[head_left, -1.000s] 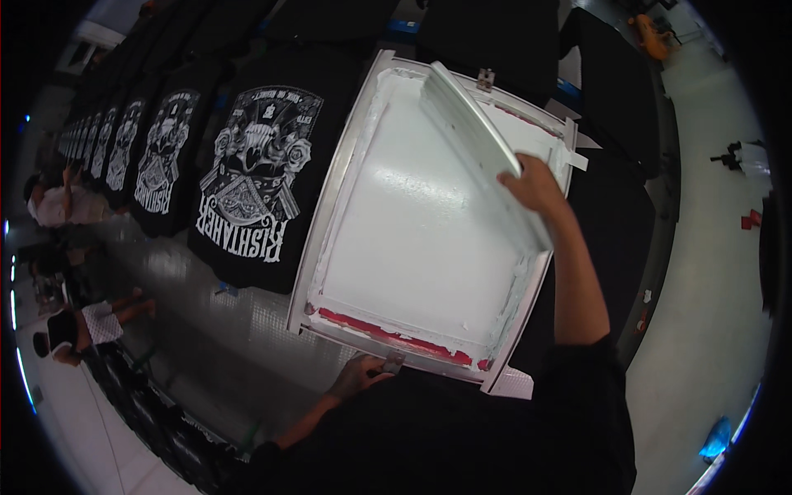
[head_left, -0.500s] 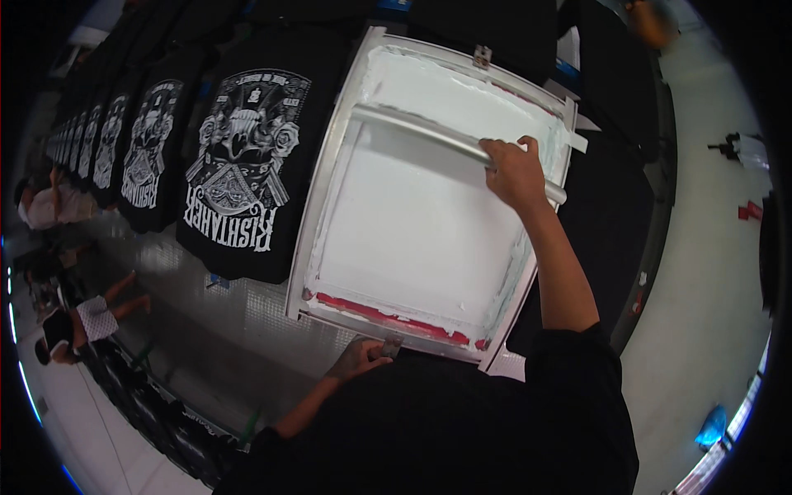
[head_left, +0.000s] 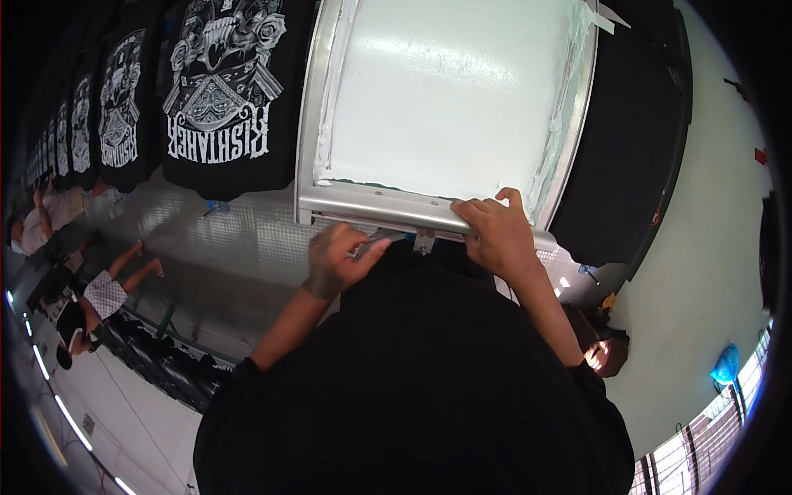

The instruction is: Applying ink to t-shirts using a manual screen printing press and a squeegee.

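My right hand (head_left: 499, 235) grips the long metal squeegee (head_left: 396, 206), which lies along the near edge of a metal-framed screen (head_left: 582, 99) coated in white ink (head_left: 445, 82). My left hand (head_left: 334, 260) is below the bar, left of a small metal bracket (head_left: 425, 243), with its fingers curled on a thin grey piece (head_left: 375, 242); it is slightly blurred. Left of the screen, a black shirt (head_left: 186, 169) with a white and grey skull-and-roses print lies on a board.
A row of printed black shirts (head_left: 120, 91) runs off to the left. Black-covered boards (head_left: 619, 140) stand at the right. Two people (head_left: 107, 293) are at work on the left. A blue bag (head_left: 724, 365) is at the far right.
The squeegee has swung from across the screen down to its near edge, with my right hand on it. My left hand has lifted slightly leftward. The screen sits higher in the view.
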A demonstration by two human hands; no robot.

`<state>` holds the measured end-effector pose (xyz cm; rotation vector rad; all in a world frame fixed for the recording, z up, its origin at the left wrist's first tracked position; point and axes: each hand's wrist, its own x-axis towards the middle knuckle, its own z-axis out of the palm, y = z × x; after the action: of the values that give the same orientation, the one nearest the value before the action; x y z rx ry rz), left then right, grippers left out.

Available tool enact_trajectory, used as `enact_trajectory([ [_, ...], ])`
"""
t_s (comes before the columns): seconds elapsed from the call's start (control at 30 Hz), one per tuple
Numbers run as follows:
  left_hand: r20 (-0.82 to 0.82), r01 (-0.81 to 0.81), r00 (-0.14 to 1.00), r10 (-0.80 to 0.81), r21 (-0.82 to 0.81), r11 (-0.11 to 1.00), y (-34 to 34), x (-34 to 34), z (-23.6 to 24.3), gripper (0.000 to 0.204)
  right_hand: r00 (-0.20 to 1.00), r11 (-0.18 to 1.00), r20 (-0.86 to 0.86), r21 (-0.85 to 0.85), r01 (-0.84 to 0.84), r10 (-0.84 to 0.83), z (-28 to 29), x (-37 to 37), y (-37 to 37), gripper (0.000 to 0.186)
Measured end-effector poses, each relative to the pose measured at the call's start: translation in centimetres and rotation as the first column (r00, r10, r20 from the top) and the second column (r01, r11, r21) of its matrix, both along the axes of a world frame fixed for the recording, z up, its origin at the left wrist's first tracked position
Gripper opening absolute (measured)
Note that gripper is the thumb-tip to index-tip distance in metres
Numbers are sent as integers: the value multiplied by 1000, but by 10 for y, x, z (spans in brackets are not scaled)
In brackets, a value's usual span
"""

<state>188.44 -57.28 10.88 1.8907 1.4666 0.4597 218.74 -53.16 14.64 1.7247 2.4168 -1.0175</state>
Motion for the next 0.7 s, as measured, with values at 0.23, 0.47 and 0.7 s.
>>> enact_trajectory([
  [0.23,-391,289,918,-68,540,791,77,-12,22,42,997,999,62,34,34,-36,-9,-4,-25,41],
  [0.47,-558,419,815,-157,380,824,58,-37,-30,7,944,895,117,373,245,-308,-34,73,-87,32],
  [0.7,-391,344,889,-238,228,911,56,-33,-21,7,854,844,135,289,451,-502,-50,59,-98,31],
])
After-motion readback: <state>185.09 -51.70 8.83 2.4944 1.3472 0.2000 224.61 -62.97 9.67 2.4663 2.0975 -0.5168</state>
